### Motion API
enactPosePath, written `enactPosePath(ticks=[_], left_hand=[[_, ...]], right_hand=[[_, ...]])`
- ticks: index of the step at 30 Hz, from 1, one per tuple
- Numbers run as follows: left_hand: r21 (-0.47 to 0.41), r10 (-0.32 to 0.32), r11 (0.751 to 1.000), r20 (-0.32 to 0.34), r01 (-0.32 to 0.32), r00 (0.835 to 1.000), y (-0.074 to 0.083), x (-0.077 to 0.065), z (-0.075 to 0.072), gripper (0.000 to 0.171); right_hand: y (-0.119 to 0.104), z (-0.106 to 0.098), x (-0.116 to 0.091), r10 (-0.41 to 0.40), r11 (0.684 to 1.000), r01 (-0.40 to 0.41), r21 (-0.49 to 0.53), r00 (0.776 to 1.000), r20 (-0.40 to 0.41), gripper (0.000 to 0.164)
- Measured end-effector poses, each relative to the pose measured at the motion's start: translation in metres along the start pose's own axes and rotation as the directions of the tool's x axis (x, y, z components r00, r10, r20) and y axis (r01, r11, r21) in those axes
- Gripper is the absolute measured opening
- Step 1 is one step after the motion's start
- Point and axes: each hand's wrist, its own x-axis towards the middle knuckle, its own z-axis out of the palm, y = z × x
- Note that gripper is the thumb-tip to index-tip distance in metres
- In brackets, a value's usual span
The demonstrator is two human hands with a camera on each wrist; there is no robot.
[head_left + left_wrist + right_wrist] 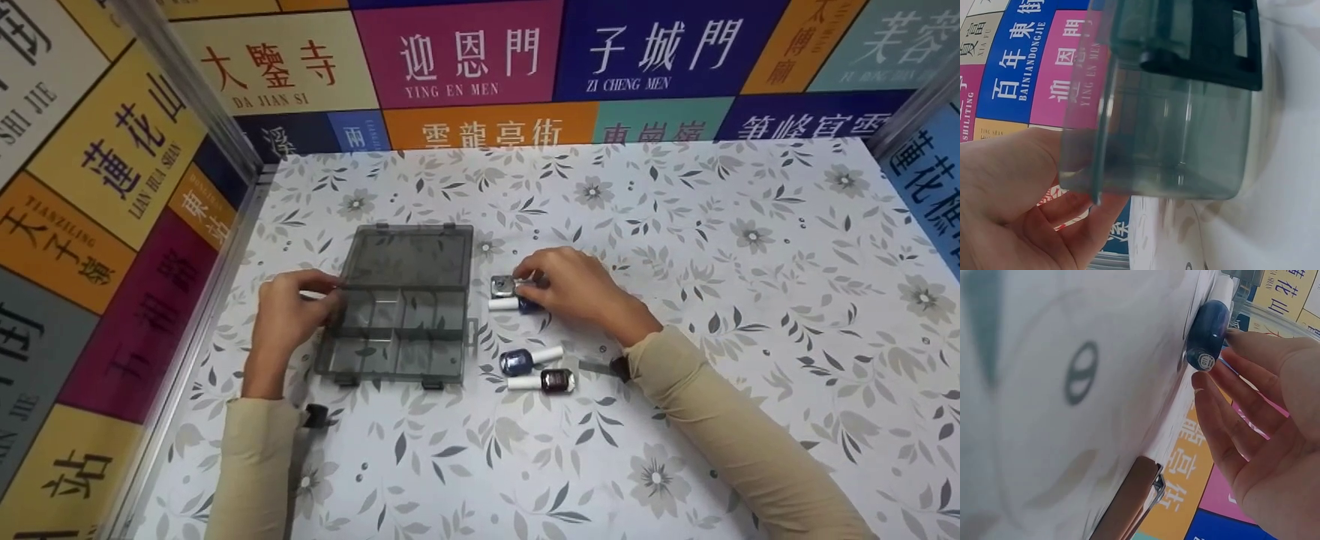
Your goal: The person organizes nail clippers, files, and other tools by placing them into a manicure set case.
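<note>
A smoky grey translucent plastic box (pixel 397 334) with several compartments lies on the table with its lid folded back. My left hand (pixel 294 307) grips its left side; in the left wrist view the fingers are at the edge of the box wall (pixel 1207 146). My right hand (pixel 574 289) pinches a small silvery bottle (pixel 502 286) to the right of the box. A blue nail polish bottle (pixel 1207 334) with a white cap lies right beside these fingers and hides their tips in the right wrist view. Nearer me lie another blue nail polish (pixel 516 362) and a dark red one (pixel 557 381).
The tabletop (pixel 675 225) has a grey leaf-and-flower print. Panels with coloured lettering (pixel 465 52) stand along the back and left edges. A brown strip with a metallic part (pixel 1134 495) shows in the right wrist view; its kind is unclear.
</note>
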Motion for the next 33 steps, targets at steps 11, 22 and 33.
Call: enactPosePath(ticks=[11,22,33], left_hand=[[0.056,0.021,0.998,0.048,-0.024,0.999,0.006,0.001,0.003,0.026],[0.101,0.017,0.994,0.107,-0.028,0.994,0.016,0.009,0.009,0.028],[0.158,-0.034,0.987,0.239,-0.004,0.97,0.017,0.007,-0.008,0.03]], right_hand=[[-0.013,-0.006,0.009,0.079,0.996,-0.075,-0.039,0.992,0.101,0.041],[-0.01,-0.006,0.011,0.101,0.994,-0.096,-0.05,0.989,0.112,0.039],[-0.016,0.001,0.013,0.031,0.998,-0.032,-0.057,0.999,-0.026,0.039]])
